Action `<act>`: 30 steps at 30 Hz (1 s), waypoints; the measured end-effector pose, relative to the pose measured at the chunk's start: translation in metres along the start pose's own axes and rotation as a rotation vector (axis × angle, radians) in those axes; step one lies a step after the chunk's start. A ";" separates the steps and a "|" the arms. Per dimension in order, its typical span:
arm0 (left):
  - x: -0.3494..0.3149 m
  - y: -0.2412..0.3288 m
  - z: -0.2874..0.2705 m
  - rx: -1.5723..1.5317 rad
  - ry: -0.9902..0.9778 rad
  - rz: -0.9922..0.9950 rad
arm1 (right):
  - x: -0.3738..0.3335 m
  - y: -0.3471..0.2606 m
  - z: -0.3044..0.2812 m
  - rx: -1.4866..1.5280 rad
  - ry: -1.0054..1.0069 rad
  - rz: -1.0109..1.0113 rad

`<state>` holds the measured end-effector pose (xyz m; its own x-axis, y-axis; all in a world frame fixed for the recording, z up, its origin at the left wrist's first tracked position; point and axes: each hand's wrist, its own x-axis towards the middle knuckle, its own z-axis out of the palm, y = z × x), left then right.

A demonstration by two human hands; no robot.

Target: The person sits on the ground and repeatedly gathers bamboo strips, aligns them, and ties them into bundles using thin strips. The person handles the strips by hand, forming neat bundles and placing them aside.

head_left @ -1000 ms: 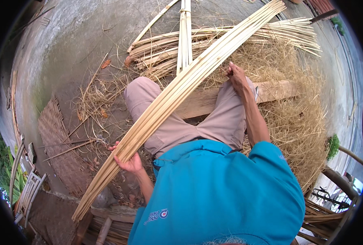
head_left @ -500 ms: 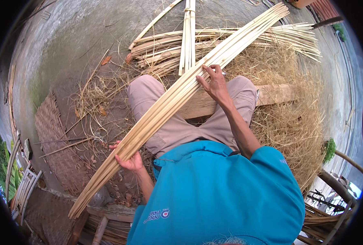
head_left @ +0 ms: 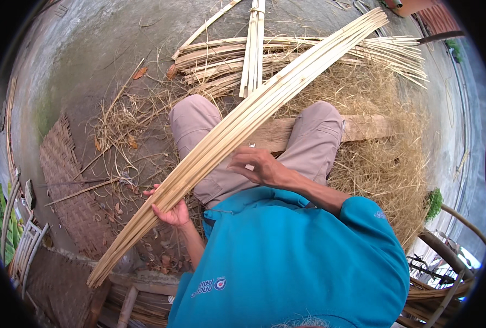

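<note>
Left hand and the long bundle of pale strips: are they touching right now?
Touching. The head view shows the left hand gripping the lower part of the bundle, thumb over one edge and fingertips showing past the other.

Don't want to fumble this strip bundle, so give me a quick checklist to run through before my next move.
1. Left hand holding the bundle of strips: ok, it holds it toward the lower end.
2. Upper end supported by a hand: not ok, neither hand is there.
3. Strips lying together: ok, side by side along the length.
4. Right hand empty: cannot tell, its fingers are curled beside the bundle.
5. Bundle resting on the left leg: cannot tell, it only shows crossing over it.
6. Bundle clear of the strip pile: cannot tell, they overlap in this view.
</note>
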<state>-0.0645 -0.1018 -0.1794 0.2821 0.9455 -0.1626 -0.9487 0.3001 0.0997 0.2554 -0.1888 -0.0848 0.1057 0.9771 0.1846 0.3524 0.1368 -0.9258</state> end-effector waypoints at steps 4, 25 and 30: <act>-0.004 0.000 -0.002 0.005 -0.004 0.020 | 0.015 0.037 -0.026 -0.200 0.436 0.193; -0.003 0.000 0.000 0.051 0.056 0.053 | 0.022 0.065 -0.032 -0.130 0.663 0.410; -0.004 0.002 -0.002 0.022 0.002 0.021 | 0.050 0.078 -0.068 -0.460 0.561 0.741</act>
<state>-0.0676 -0.1058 -0.1807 0.2619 0.9513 -0.1626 -0.9509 0.2831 0.1248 0.3517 -0.1410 -0.1250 0.8170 0.5584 -0.1438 0.3312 -0.6586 -0.6757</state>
